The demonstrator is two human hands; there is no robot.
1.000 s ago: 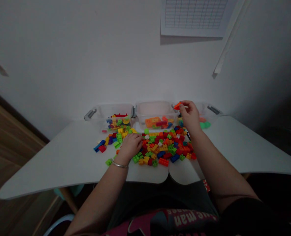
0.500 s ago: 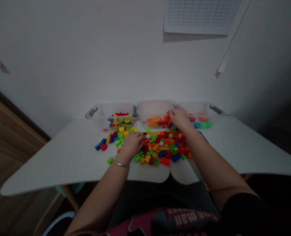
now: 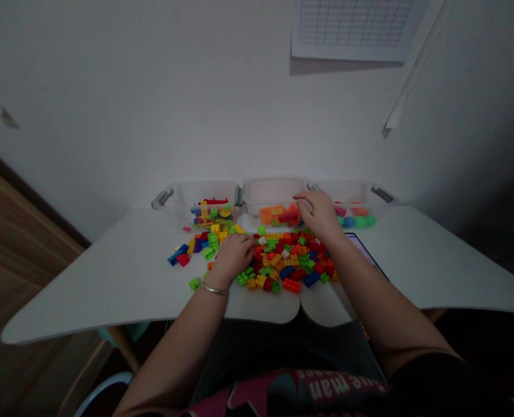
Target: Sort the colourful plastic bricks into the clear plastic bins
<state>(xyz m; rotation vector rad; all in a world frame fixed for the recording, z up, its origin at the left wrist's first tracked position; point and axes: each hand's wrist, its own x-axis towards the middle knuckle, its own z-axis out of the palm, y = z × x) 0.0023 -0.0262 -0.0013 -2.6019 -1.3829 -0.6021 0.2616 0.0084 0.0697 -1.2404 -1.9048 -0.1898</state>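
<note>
The blocks [image 3: 287, 260] lie in a loose heap on the table [image 3: 109, 278], between and in front of the two hands, the bulk of them to the right of the left hand [image 3: 236, 252] and below and left of the right hand [image 3: 320, 213]. The left hand rests at the heap's left part, fingers bent over the blocks; whether it grips one cannot be told. A few blocks, blue, red and green, lie apart to its left.

The right hand is above the heap, at the right front of the middle box [image 3: 276, 188], its thumb and fingers parted, with no block visible between them. Orange and red pieces [image 3: 278, 215] show through that box's front wall, just left of the fingertips.

The left box [image 3: 207, 189] contains mixed coloured pieces; the right box [image 3: 343, 190] has round ones, green, blue and orange. A dark-edged tablet [image 3: 363, 249] lies partly under the right forearm. A bracelet [image 3: 214, 289] circles the left wrist. Behind, a gridded sheet [image 3: 350, 26] is on the wall [image 3: 152, 104].
</note>
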